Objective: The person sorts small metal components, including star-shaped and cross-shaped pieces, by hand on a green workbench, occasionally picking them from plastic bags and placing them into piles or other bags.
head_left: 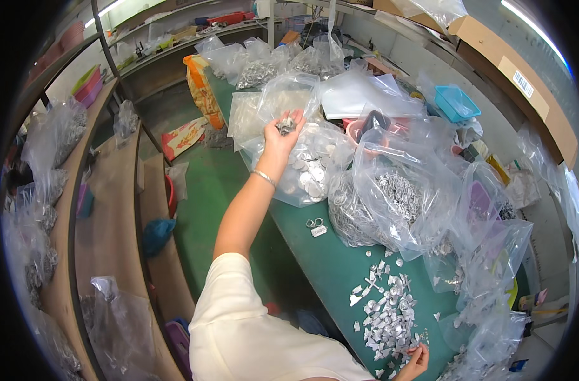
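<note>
metal parts [286,125], small and silvery, sit heaped in my left hand [282,135], whose fingers curl up around them in a loose cupped grasp. this hand is raised at the end of my outstretched arm, over the mouth of an open clear bag [288,95] and beside a second clear bag of flat round discs [312,168]. a thin bracelet [263,178] rings my left wrist. my sleeve [239,330] is pale cream.

my right hand [415,363] shows only at the lower edge; its fingertips [421,348] pinch together at the near rim of a scatter of small silver pieces [388,308] spread on the green table [327,267]. i cannot tell whether a piece is caught between them.

two small rings and a tag [315,227] lie apart on the table between the disc bag and the scatter. to the right, large clear bags of coiled silver rings [391,197] stand crowded together, touching one another. behind them a pink bowl [359,130] holds a dark scoop [373,120], and a blue basket [458,101] rests farther back. more filled bags [258,70] stand at the far end of the table.

left of the table runs a green floor [207,190], then a wooden bench [112,209] carrying further bags [54,136]. cardboard boxes [512,70] line the shelf at upper right.
</note>
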Demonstrator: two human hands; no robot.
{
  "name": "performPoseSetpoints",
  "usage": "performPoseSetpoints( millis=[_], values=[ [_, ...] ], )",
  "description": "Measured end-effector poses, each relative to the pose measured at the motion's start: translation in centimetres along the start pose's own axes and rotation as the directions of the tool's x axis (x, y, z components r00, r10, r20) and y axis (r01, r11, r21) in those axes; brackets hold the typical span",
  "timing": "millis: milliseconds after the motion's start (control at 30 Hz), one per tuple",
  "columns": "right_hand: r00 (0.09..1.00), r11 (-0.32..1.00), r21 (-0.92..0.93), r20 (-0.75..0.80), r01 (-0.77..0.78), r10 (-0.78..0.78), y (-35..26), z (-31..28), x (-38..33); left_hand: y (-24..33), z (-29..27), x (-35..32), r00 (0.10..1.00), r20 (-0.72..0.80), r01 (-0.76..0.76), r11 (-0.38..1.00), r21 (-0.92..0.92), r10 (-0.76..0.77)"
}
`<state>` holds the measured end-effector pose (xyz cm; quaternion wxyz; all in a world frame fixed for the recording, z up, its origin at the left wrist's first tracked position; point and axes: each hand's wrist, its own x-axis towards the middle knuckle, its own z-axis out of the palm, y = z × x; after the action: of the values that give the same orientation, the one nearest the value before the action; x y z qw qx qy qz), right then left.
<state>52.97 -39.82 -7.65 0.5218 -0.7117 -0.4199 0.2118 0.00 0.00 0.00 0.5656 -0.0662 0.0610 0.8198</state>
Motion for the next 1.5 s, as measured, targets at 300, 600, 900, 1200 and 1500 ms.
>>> performPoseSetpoints(
  millis=[300, 600, 900, 1200, 1500],
  values=[
    [0.997, 0.999, -0.034, -0.069, -0.039, 0.037, -0.3, 1.2, -0.3, 0.2, 3.1, 5.8, 0.978, 0.172, -0.086, 0.981, -0.172, 0.116],
    [1.000, 0.999, 0.043, -0.003, 0.028, -0.028, -0.3, 3.1, 0.4, -5.3, 3.1, -8.4, 0.924, 0.262, 0.312, 0.946, -0.090, -0.280],
    [0.670, 0.730, 0.066, 0.348, 0.680, -0.655, -17.4, 13.7, 2.5, -12.3, -2.7, -25.6, 0.602, 0.115, 0.798, 0.595, -0.095, -0.790],
    [0.464, 0.432, -0.170, 0.358, 0.885, -0.810, -16.4, 15.4, 3.4, -14.3, -4.7, -29.7, 0.515, 0.088, 0.856, 0.517, 0.003, -0.853],
    [0.907, 0.900, 0.428, 0.344, 0.080, -0.244, -14.7, 14.0, 3.8, -15.0, -5.0, -30.4, 0.486, -0.008, 0.862, 0.481, -0.162, -0.874]
  ],
)
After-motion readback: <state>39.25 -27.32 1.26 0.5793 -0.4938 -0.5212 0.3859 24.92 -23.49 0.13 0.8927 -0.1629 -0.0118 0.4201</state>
